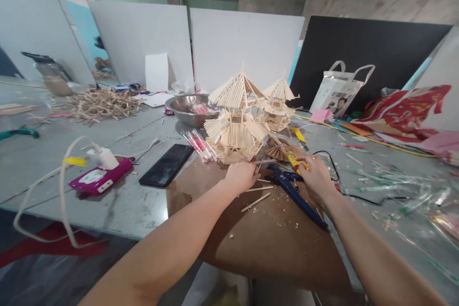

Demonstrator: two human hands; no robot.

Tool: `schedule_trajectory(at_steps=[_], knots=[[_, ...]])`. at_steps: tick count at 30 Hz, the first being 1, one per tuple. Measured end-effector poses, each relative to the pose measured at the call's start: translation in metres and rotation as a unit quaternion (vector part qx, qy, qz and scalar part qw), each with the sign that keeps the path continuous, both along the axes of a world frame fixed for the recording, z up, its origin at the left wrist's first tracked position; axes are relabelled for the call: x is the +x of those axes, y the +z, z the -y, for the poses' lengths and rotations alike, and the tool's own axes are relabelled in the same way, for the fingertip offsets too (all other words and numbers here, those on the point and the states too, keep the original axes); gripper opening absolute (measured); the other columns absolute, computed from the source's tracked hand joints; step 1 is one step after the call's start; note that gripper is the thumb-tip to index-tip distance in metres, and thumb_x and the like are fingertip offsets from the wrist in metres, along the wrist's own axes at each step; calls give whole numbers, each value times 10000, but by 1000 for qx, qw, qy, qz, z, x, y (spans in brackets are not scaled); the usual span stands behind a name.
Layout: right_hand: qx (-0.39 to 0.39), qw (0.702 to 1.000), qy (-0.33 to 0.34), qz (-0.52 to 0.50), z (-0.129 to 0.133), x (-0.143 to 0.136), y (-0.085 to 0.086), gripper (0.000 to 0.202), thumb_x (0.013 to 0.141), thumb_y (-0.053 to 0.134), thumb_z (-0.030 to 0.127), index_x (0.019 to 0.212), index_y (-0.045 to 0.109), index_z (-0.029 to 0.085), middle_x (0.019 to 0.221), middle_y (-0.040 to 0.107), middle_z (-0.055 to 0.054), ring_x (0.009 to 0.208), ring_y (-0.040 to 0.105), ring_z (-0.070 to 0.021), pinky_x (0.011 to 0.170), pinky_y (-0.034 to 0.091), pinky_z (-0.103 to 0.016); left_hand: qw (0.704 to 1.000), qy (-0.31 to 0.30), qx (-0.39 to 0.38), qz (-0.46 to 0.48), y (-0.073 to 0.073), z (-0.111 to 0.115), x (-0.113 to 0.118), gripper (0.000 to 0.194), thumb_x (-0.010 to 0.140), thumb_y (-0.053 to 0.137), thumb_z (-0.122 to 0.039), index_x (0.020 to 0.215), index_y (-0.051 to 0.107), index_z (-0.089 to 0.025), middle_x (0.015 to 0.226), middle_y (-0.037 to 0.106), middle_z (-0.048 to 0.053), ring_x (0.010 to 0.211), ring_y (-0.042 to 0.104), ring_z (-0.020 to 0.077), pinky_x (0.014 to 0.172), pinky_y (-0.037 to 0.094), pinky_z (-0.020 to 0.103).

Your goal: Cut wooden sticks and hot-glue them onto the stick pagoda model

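Observation:
My left hand (242,177) is closed just in front of the larger pagoda model (238,129), which is built of thin wooden sticks. A thin stick (266,161) juts from its fingertips. My right hand (317,175) is wrapped round a yellow glue gun (294,161), its tip pointing left toward a brown folded-paper fan shape (278,149). Between my hands lie blue-handled cutting pliers (296,198) on a brown board (265,241). Loose sticks (256,202) and small scraps lie near them. A smaller stick pagoda (278,105) stands behind the larger one.
Left of the models are a black phone (167,165), a purple power strip (102,176) with a looping white cable and packs of sticks (199,146). A metal bowl (175,105) and a stick pile (103,106) stand behind. Plastic wrappers (416,201) lie right, a white bag (335,91) farther back.

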State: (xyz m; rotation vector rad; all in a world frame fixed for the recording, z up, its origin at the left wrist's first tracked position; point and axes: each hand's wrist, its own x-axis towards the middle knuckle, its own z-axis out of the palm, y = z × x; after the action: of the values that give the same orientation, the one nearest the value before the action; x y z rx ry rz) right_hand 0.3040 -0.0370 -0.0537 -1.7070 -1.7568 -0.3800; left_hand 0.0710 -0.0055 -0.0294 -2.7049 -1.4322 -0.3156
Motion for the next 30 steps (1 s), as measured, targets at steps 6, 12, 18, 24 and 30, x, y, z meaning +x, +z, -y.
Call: schedule_trajectory(at_steps=[6, 12, 18, 24, 30], knots=[[-5, 1000, 10, -10, 1, -2, 0, 206, 691, 379, 202, 762, 572, 197, 789, 624, -53, 797, 543, -200, 740, 385, -342, 999, 9, 30, 10, 1, -4, -3, 295, 801, 328, -296, 873, 582, -166, 896, 583, 89, 809, 563, 210, 660, 440, 335], [-20, 1000, 12, -18, 3, -6, 1, 218, 702, 359, 207, 771, 566, 207, 806, 625, -57, 816, 543, -206, 741, 387, -345, 999, 35, -12, -25, -1, -7, -6, 282, 786, 364, -287, 853, 597, -142, 863, 587, 128, 786, 568, 234, 643, 440, 347], [-20, 999, 20, -20, 3, -6, 1, 210, 700, 366, 195, 767, 565, 209, 813, 629, -49, 816, 549, -200, 752, 389, -342, 999, 32, 3, -9, 0, -5, -5, 296, 787, 349, -256, 965, 557, -143, 1003, 527, 146, 816, 561, 229, 658, 443, 365], [-29, 999, 15, -8, 6, -11, 4, 219, 717, 377, 204, 800, 580, 192, 844, 630, -64, 814, 551, -196, 742, 393, -323, 999, 45, -13, -27, -2, -8, -5, 256, 761, 390, -234, 904, 573, -128, 861, 594, 134, 786, 575, 240, 647, 449, 361], [-25, 999, 24, 2, 8, -16, 6, 225, 733, 366, 211, 799, 581, 208, 824, 632, -43, 785, 550, -188, 721, 398, -315, 999, 25, -17, -43, 9, -5, -7, 235, 758, 375, -185, 815, 597, -133, 822, 613, 134, 800, 578, 240, 665, 438, 359]])
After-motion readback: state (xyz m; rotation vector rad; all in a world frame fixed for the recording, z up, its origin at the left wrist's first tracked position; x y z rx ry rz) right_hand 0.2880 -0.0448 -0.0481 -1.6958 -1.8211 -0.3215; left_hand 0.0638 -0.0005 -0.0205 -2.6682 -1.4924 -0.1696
